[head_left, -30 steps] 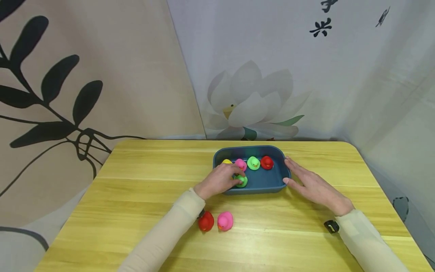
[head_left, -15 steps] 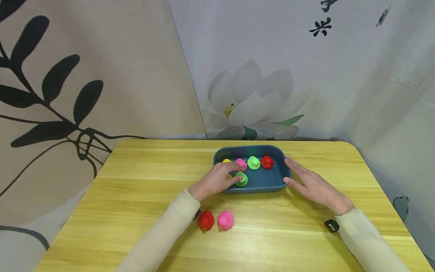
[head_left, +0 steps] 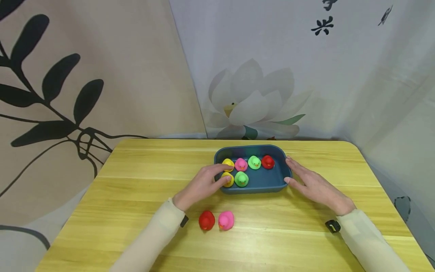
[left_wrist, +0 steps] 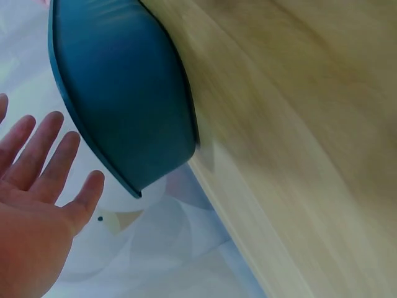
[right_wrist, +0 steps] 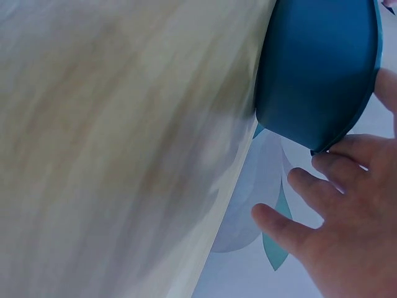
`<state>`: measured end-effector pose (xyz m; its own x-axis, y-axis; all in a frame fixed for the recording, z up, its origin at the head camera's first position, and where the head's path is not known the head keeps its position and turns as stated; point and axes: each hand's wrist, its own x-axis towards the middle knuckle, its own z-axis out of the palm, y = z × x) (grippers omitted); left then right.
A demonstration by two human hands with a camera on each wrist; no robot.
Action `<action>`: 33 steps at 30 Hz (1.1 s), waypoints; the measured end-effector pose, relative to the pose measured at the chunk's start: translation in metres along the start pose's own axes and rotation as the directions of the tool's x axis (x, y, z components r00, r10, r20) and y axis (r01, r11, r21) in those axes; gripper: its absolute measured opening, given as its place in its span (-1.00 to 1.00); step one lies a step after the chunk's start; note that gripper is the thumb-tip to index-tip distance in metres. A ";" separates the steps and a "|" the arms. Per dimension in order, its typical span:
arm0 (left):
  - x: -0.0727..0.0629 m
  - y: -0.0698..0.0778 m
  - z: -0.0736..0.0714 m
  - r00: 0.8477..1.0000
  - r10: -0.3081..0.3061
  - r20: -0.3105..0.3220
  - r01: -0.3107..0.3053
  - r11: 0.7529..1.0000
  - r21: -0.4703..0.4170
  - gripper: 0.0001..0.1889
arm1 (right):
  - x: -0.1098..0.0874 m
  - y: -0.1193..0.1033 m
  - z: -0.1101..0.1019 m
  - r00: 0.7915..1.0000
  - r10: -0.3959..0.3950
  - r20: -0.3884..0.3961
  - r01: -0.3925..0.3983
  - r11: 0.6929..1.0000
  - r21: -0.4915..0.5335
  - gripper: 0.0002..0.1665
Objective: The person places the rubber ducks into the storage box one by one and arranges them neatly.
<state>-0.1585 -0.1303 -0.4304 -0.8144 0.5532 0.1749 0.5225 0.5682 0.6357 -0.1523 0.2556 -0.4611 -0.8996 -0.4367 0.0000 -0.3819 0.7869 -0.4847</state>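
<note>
A dark blue tray (head_left: 261, 186) on the table holds several rubber ducks in two rows. Along its back are a yellow duck (head_left: 229, 163), a pink duck (head_left: 241, 164), a green duck (head_left: 254, 162) and a red duck (head_left: 268, 162). In front sit another yellow duck (head_left: 228, 181) and a second green duck (head_left: 241, 179). My left hand (head_left: 202, 185) reaches over the tray's left end, fingertips above the yellow ducks; its fingers look spread and hold nothing in the left wrist view. Fingers of my right hand (head_left: 316, 187) touch the tray's right rim, extended.
Nearer me on the wooden table (head_left: 272, 241) lie a red duck (head_left: 206, 220) and a pink duck (head_left: 225, 220), beside my left forearm. Behind the table's back edge hangs a printed cloth (head_left: 153, 75).
My left hand has let go of the front green duck and drawn back to the left, uncovering both yellow ducks. My right hand has stayed at the tray's rim.
</note>
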 end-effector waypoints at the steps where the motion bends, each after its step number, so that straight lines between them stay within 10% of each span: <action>1: -0.003 0.000 -0.001 1.000 -0.003 -0.004 0.003 1.000 0.001 -0.58 | 0.000 0.000 0.000 1.000 0.002 0.001 -0.002 1.000 0.003 -0.04; 33: -0.063 -0.007 -0.012 0.999 0.003 0.049 -0.006 0.998 0.059 -0.48 | 0.000 0.000 0.001 1.000 0.002 0.009 -0.002 1.000 0.015 -0.04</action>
<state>-0.1139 -0.1766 -0.4366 -0.7994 0.5844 0.1398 0.5414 0.5997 0.5893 -0.1522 0.2553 -0.4622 -0.8984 -0.4391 -0.0093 -0.3767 0.7814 -0.4975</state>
